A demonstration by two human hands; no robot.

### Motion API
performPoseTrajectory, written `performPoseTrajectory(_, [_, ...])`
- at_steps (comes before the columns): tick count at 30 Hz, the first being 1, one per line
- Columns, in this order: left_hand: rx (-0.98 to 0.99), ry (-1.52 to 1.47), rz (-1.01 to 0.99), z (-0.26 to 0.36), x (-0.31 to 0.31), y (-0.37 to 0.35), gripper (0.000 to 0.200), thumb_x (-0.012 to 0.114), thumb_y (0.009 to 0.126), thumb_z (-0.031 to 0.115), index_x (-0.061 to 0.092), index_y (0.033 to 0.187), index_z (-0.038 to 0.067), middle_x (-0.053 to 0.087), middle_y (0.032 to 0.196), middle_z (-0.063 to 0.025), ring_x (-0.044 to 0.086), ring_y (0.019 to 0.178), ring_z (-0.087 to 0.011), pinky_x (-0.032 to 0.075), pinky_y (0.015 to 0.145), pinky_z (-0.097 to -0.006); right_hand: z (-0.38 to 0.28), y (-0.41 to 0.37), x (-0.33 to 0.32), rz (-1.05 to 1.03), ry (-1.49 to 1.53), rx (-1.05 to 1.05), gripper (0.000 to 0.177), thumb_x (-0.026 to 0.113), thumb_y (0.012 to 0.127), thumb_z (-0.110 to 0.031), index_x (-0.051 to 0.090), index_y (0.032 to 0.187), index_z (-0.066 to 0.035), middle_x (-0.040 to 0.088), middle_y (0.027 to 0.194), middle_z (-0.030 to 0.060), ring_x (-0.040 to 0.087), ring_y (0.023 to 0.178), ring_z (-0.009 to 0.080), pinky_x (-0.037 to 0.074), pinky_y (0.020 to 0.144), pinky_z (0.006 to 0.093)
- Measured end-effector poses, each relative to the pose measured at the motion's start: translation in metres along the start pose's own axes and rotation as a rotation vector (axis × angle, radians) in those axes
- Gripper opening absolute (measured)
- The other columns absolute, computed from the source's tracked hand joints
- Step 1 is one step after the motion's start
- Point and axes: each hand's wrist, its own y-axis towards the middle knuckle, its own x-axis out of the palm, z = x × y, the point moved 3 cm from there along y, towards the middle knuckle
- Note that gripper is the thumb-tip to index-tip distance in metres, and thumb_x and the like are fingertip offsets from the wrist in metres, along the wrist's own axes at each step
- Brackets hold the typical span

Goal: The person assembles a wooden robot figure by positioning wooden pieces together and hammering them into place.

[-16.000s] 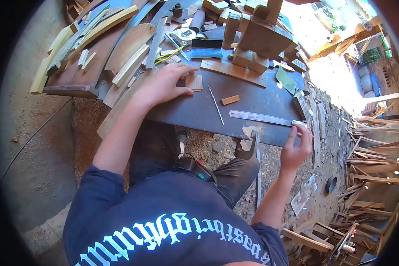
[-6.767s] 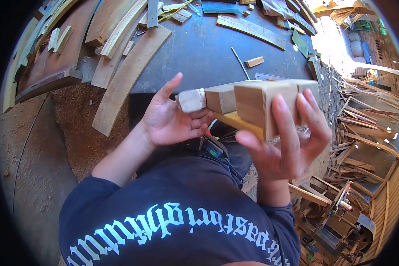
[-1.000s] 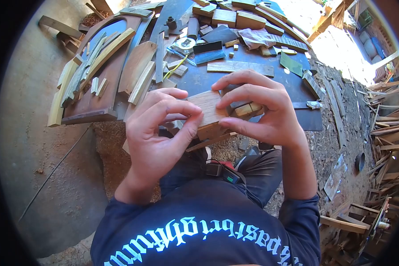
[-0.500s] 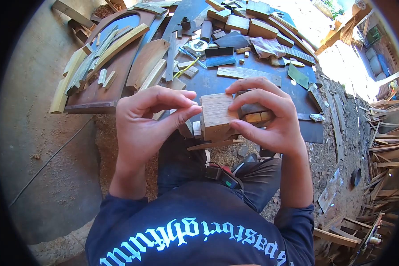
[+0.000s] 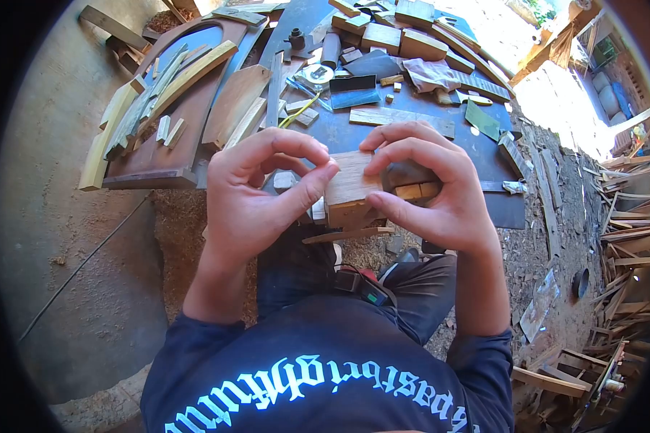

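A squared wooden block [image 5: 348, 180] with a pale grained top is held up in front of me. My right hand [image 5: 444, 184] grips it from the right, fingers curled over the far side and thumb on the near edge. At the block's left edge, my left hand [image 5: 256, 191] has thumb and index finger closed in a pinch. Whatever sits between those fingertips is hidden or too small to name. Under the right palm shows a yellowish wood piece [image 5: 417, 191]. Below the block lies a thin wood strip [image 5: 348, 234].
A dark worktable [image 5: 505, 209] ahead carries several wood offcuts, a tape measure [image 5: 318, 74], a blue-and-black box [image 5: 354, 92], a cloth [image 5: 430, 75] and a brush [image 5: 473, 99]. An arched wooden panel [image 5: 148, 179] lies at left. Scrap wood [image 5: 632, 238] is piled at right.
My left hand has moved right, bringing its pinched fingertips to the block's left edge. The thin sliver seen at those fingertips before no longer shows. My right hand keeps its grip.
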Motion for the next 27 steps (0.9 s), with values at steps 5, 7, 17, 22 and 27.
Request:
performPoseTrajectory(5, [0.032,0.026,0.006,-0.004,0.010,0.005,0.016,0.079,0.087,-0.003,0.074,0.102,-0.001,0.075,0.098,-0.0076,0.071,0.090,-0.0109,0.057,0.081,-0.0253,0.002,-0.001,0.000,0.003,0.000,-0.007,0.025,0.084,0.077,-0.014,0.072,0.097,-0.005,0.071,0.114,0.0107,0.068,0.107,0.0259,0.052,0.095,0.0366])
performPoseTrajectory(7, [0.025,0.071,0.022,-0.004,0.011,0.005,0.016,0.079,0.086,-0.003,0.074,0.102,-0.002,0.076,0.097,-0.0079,0.071,0.090,-0.0114,0.057,0.082,-0.0257,0.003,-0.002,-0.001,0.000,-0.006,-0.014,0.025,0.084,0.077,-0.014,0.072,0.097,-0.004,0.070,0.114,0.0117,0.068,0.107,0.0251,0.053,0.094,0.0359])
performPoseTrajectory(17, [0.143,0.205,-0.061,0.002,0.012,0.004,0.026,0.074,0.087,-0.009,0.079,0.110,0.001,0.074,0.105,-0.0120,0.071,0.101,-0.0194,0.054,0.090,-0.0292,0.003,-0.003,0.002,0.037,0.024,0.009,0.024,0.084,0.078,-0.015,0.073,0.097,-0.006,0.071,0.112,0.0082,0.066,0.109,0.0271,0.051,0.099,0.0383])
performPoseTrajectory(22, [0.119,0.239,-0.088,0.003,0.016,0.007,0.026,0.073,0.090,-0.006,0.078,0.114,0.001,0.074,0.105,-0.0105,0.069,0.100,-0.0171,0.052,0.090,-0.0282,0.004,-0.003,0.003,0.049,0.012,-0.010,0.024,0.083,0.079,-0.015,0.073,0.098,-0.006,0.072,0.113,0.0088,0.067,0.110,0.0275,0.051,0.100,0.0389])
performPoseTrajectory(27, [0.074,0.113,-0.031,-0.006,0.023,0.004,0.024,0.072,0.092,-0.003,0.078,0.115,0.002,0.074,0.103,-0.0086,0.068,0.099,-0.0148,0.052,0.088,-0.0280,0.005,-0.003,0.003,0.061,0.015,-0.011,0.023,0.082,0.079,-0.015,0.073,0.098,-0.007,0.072,0.113,0.0094,0.067,0.111,0.0284,0.051,0.100,0.0395])
